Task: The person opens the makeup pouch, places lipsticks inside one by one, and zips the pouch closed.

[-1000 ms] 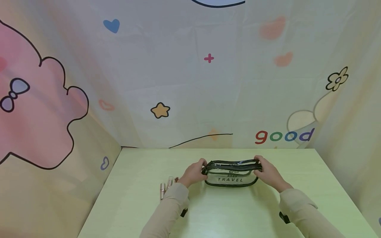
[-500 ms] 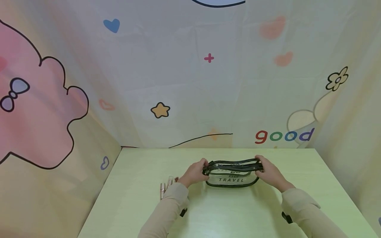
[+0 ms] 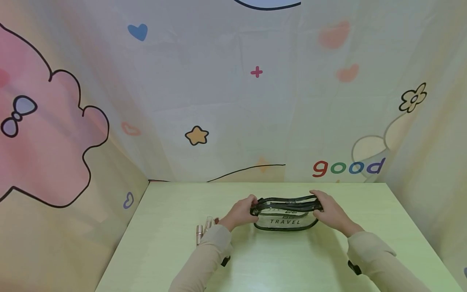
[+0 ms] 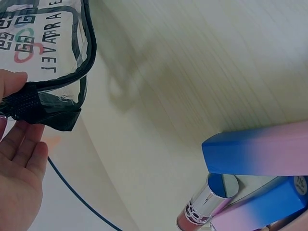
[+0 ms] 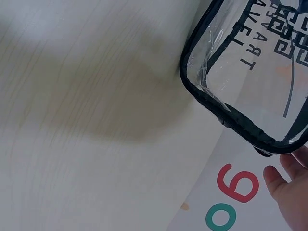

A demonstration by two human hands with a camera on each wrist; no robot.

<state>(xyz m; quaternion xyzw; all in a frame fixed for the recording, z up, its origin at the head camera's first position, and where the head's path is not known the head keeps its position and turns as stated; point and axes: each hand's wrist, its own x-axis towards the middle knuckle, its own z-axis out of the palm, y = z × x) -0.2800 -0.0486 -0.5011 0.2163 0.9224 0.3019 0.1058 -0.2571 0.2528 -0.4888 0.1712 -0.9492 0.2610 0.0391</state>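
A clear toiletry pouch (image 3: 285, 222) with black trim and the word TRAVEL on its front stands toward the back of the table. Black edges run along its top, with a gap between them. My left hand (image 3: 240, 213) pinches the pouch's left end, where the left wrist view shows thumb and fingers around a black fabric tab (image 4: 41, 108). At the other end, my right hand (image 3: 331, 213) grips the upper right corner. Through the clear plastic (image 5: 231, 77) in the right wrist view, no contents show.
Left of my left forearm lie a lipstick tube (image 3: 199, 234) and other cosmetics, partly hidden by the sleeve. The left wrist view shows blue-and-pink boxes (image 4: 260, 149) and a silver-capped tube (image 4: 204, 199) there. A printed curtain (image 3: 233, 101) hangs behind the table (image 3: 277, 263).
Both hands and the pouch have shifted slightly to the right. The grip at each end stays the same, and the cosmetics on the left have not moved.
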